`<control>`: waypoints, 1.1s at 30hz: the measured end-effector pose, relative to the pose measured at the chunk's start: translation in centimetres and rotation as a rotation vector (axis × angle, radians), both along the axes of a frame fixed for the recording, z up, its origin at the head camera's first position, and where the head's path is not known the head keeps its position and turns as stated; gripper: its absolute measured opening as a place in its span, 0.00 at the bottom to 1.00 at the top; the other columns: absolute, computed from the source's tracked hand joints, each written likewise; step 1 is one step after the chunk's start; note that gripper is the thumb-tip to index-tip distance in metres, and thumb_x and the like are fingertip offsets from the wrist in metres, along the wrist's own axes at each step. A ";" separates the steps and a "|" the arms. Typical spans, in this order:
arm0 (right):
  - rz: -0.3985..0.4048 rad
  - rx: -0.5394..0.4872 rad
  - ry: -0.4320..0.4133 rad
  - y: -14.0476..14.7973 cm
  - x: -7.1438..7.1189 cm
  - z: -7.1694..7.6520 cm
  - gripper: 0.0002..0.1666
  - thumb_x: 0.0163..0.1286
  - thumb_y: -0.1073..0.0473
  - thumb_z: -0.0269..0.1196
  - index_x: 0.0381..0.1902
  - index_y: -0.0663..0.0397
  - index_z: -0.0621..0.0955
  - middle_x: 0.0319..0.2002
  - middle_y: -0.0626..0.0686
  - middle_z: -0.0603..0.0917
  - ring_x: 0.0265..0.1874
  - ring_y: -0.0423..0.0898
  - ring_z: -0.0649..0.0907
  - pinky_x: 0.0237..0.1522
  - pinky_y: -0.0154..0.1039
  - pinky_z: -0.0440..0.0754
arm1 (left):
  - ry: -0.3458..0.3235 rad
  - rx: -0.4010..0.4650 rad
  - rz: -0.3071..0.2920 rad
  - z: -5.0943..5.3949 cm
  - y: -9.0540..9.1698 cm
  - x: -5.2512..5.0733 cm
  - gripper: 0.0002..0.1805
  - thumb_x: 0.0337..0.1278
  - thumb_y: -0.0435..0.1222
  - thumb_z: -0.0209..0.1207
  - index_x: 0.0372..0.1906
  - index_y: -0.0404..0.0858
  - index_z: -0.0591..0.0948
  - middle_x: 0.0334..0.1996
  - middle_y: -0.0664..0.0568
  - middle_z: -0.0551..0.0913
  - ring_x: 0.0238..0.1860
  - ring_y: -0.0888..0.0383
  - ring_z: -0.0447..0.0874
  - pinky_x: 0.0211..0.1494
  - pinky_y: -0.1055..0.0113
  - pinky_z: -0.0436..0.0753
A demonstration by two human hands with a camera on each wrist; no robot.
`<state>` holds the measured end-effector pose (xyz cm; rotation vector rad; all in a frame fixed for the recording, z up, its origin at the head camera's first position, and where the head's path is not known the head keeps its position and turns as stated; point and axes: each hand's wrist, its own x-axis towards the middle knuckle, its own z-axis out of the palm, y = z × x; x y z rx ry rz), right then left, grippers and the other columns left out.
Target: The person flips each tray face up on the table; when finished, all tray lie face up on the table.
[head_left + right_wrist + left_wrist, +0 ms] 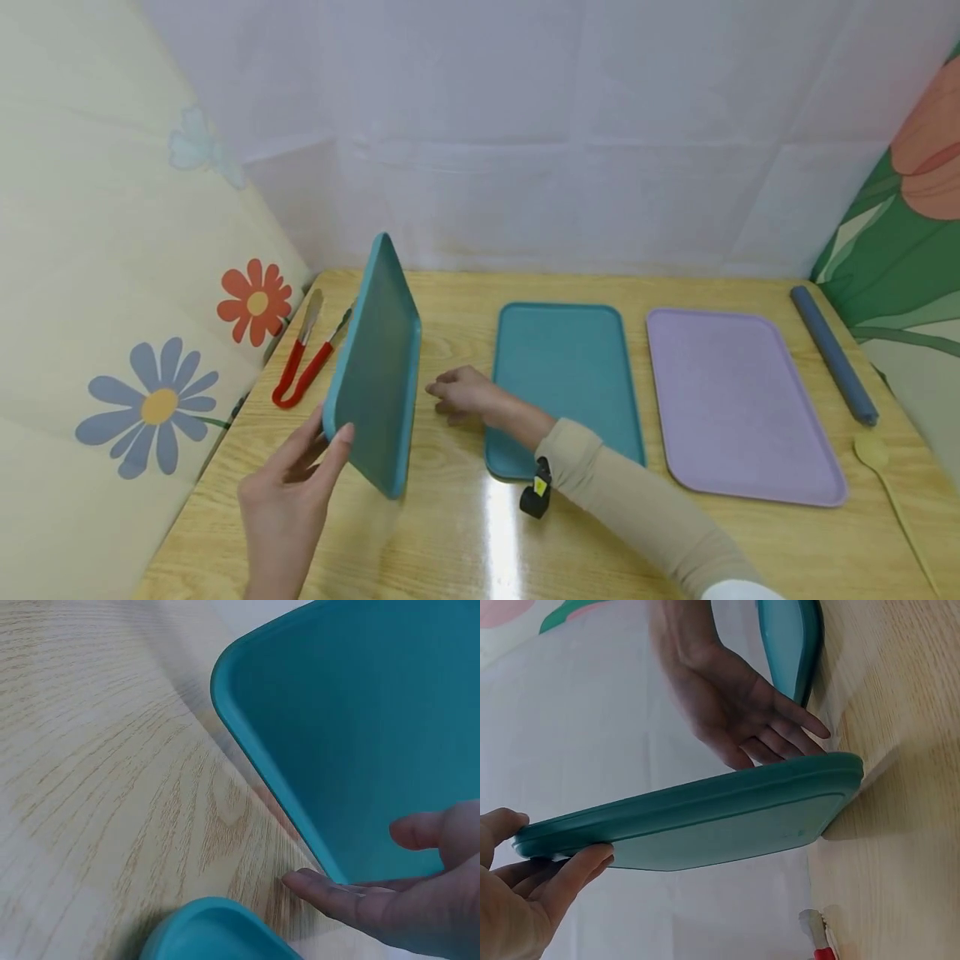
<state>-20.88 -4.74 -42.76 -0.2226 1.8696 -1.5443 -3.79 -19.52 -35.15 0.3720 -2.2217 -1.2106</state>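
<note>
My left hand (288,492) pinches the near edge of a teal rectangular tray (375,367), thumb on one face and fingers on the other. This tray stands steeply on its side, its inner face turned right. My right hand (467,393) is just right of its lower long edge, fingers loosely extended, holding nothing. In the right wrist view the fingers (322,894) are at that edge; whether they touch it I cannot tell. A second teal tray (558,375) lies flat under the right forearm.
A lilac tray (738,400) lies flat to the right. Beyond it are a dark blue cylindrical roll (834,354) and a yellow long-handled spoon (872,452). Red-handled tongs (303,375) lie at the left, partly behind the raised tray. Cloth walls border the wooden table (442,558).
</note>
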 end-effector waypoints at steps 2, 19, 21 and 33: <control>0.005 -0.003 -0.003 0.1 0.0 0.0 0.29 0.74 0.58 0.55 0.65 0.72 0.67 0.60 0.64 0.75 0.56 0.58 0.79 0.50 0.46 0.82 | -0.002 0.047 0.003 0.1 -0.2 -0.1 0.20 0.54 0.35 0.68 0.54 0.41 0.83 0.45 0.46 0.86 0.35 0.77 0.83 0.35 0.81 0.80; -0.025 -0.069 -0.045 0.3 0.0 -0.4 0.33 0.69 0.62 0.61 0.67 0.74 0.64 0.55 0.67 0.79 0.48 0.59 0.84 0.47 0.47 0.83 | 0.022 0.471 0.007 1.5 -1.0 -0.6 0.22 0.51 0.32 0.69 0.53 0.32 0.82 0.39 0.55 0.87 0.30 0.59 0.88 0.30 0.65 0.85; -0.031 -0.053 -0.037 0.4 0.0 -0.5 0.36 0.66 0.63 0.64 0.67 0.74 0.65 0.49 0.66 0.82 0.43 0.58 0.85 0.44 0.46 0.84 | 0.036 0.523 0.006 1.6 -1.1 -0.6 0.22 0.50 0.31 0.70 0.53 0.31 0.82 0.39 0.54 0.87 0.30 0.58 0.88 0.30 0.64 0.85; -0.051 -0.068 -0.043 1.1 -0.7 -0.9 0.35 0.60 0.75 0.65 0.63 0.78 0.66 0.33 0.63 0.85 0.29 0.58 0.87 0.34 0.44 0.86 | 0.041 0.604 -0.006 2.0 -2.2 -0.5 0.22 0.53 0.29 0.67 0.54 0.28 0.80 0.42 0.48 0.85 0.36 0.57 0.88 0.30 0.60 0.85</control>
